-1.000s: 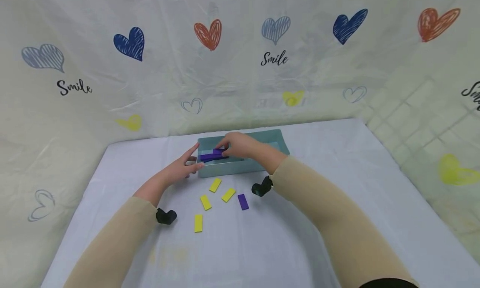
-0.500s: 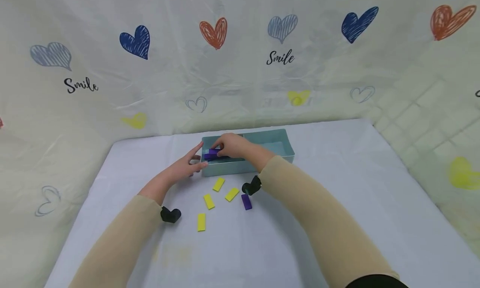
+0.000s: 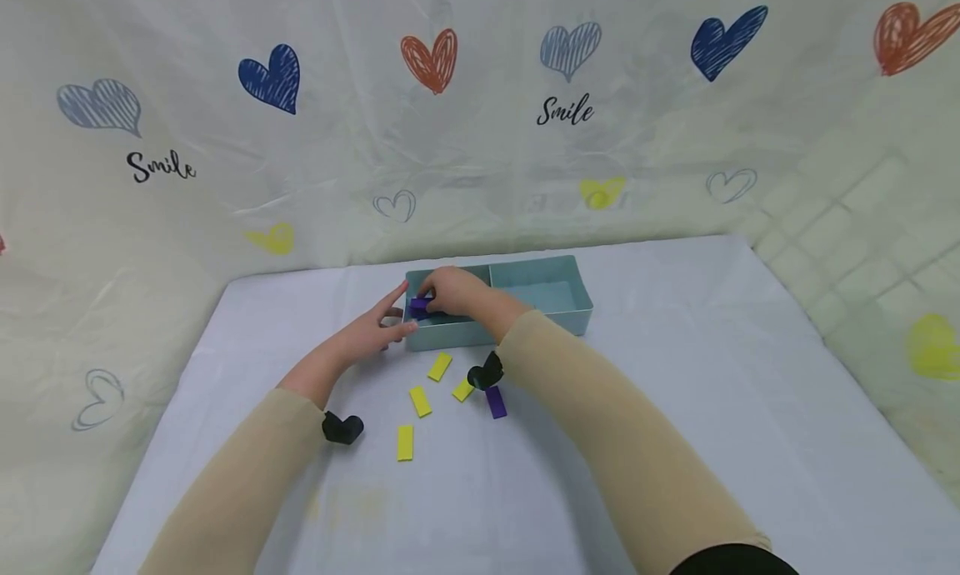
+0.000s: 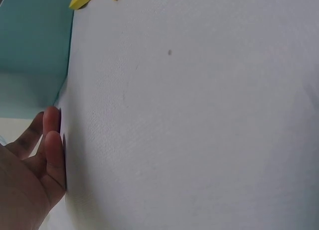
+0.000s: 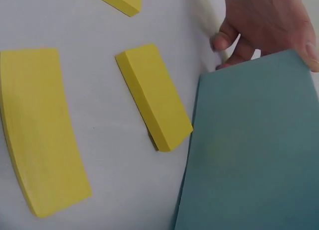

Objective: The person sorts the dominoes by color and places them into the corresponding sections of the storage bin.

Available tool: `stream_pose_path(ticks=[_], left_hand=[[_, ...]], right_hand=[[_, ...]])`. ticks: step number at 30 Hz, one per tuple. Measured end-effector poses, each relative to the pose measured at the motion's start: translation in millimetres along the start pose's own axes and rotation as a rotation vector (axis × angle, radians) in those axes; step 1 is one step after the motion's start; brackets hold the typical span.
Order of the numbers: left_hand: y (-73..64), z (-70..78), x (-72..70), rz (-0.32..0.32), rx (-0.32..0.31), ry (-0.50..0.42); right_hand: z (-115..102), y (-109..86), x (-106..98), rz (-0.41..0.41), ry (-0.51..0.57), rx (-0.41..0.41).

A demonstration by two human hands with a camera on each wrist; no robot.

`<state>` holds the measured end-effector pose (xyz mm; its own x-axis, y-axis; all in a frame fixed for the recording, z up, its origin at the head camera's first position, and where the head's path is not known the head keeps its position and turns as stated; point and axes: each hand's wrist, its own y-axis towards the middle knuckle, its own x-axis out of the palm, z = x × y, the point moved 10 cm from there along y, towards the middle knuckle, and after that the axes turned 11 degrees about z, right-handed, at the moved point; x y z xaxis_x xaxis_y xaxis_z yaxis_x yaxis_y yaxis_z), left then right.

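A long teal box (image 3: 450, 337) with a divider stands at the back of the table. My left hand (image 3: 363, 335) touches its left end, fingers spread, thumb at the front corner; the right wrist view shows this hand (image 5: 271, 21) at the box's corner too. Inside the left compartment, my right hand (image 3: 461, 292) pinches a purple block (image 3: 421, 306) with thumb and fingers. Other purple pieces lie under it, partly hidden by the hand. The right wrist view does not show the right hand's fingers, only the box wall (image 5: 254, 140).
Several yellow blocks (image 3: 405, 443) lie scattered on the white cloth (image 3: 660, 350) before the box. One purple block (image 3: 496, 402) lies beside them, close under the right wrist's black camera (image 3: 485, 372). The right compartment (image 3: 551, 296) shows a bare floor. A sheet with printed hearts hangs behind.
My right hand has moved left inside the left compartment with the purple block, toward the box's left end. The divider has come into sight. My left hand keeps its place at the box.
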<state>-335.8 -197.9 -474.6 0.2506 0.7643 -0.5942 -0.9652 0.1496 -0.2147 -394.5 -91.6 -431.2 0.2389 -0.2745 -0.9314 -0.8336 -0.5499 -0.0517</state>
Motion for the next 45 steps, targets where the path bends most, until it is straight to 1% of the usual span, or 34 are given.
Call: stream_pose_path(ticks=[7,15,24,29,37,45], left_hand=[[-0.3,5.1,-0.5,0.006,0.007,0.007],[-1.8,10.1,-1.1,0.008,0.014,0.013],[2.1,9.3,-0.4,0.007,0.021,0.015],[1.5,8.4,-0.9,-0.001,0.026,0.008],[-1.9,9.3,0.1,-0.003,0.015,-0.006],[-2.1,3.2,-1.3,0.001,0.009,0.006]], right_hand=[[-1.0,0.9,3.0,-0.012,-0.036,0.008],[-2.0,-0.2,2.1,-0.015,-0.041,-0.013],[-2.5,-5.2,-5.2,0.002,-0.049,-0.044],[-2.4,-8.3,-11.7,-0.003,-0.025,-0.044],[-4.6,-23.7,-29.8,0.017,-0.019,-0.073],[-3.7,-48.4,-45.5,0.045,0.01,-0.097]])
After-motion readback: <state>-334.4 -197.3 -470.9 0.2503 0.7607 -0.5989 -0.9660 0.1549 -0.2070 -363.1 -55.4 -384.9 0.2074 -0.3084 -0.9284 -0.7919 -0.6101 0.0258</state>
